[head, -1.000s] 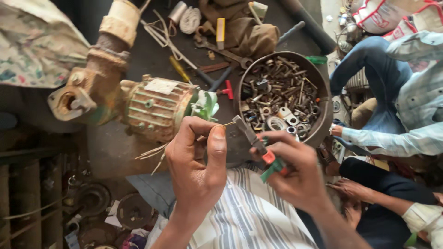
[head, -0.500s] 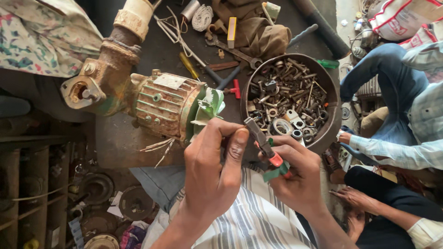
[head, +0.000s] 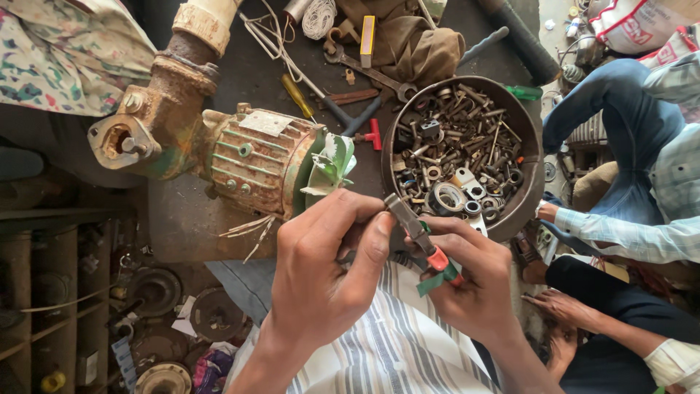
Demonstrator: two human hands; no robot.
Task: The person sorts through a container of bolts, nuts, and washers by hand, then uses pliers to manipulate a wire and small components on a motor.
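Pliers with orange-and-green taped handles (head: 426, 244) sit dead centre of the head view, above a striped-shirt lap (head: 397, 350). Right hand (head: 470, 281) is wrapped around the handles, squeezing them together; the grey nose points to 11 o'clock and meets the left hand (head: 324, 273). Left thumb and forefinger are pressed together on something small at the plier tip; the part itself is hidden by the fingers, so I can't say what it is. Versus half a second ago: both hands sit slightly lower and closer to the body, pliers at much the same angle, grip unchanged, so this reads as one continuous hold-and-work on the same small part, not a regrip. At 12 to 1 o'clock of the hands, a round dark metal bowl (head: 519, 208) is piled with rusty nuts, bolts, washers, bearing rings. At 10 o'clock, a rusty green-ribbed electric pump motor (head: 255, 164) lies on its side on the dark workbench (head: 182, 226), pale green fan blades (head: 332, 164) facing the hands, loose wire ends beneath it. Beyond at 12 o'clock: yellow-handled screwdriver (head: 297, 95), open-end spanner (head: 372, 73), red T-handle tool (head: 373, 135), brown cloth (head: 419, 47). At 3 to 5 o'clock, other people: a checked sleeve (head: 627, 233) and a hand (head: 561, 306) resting low.
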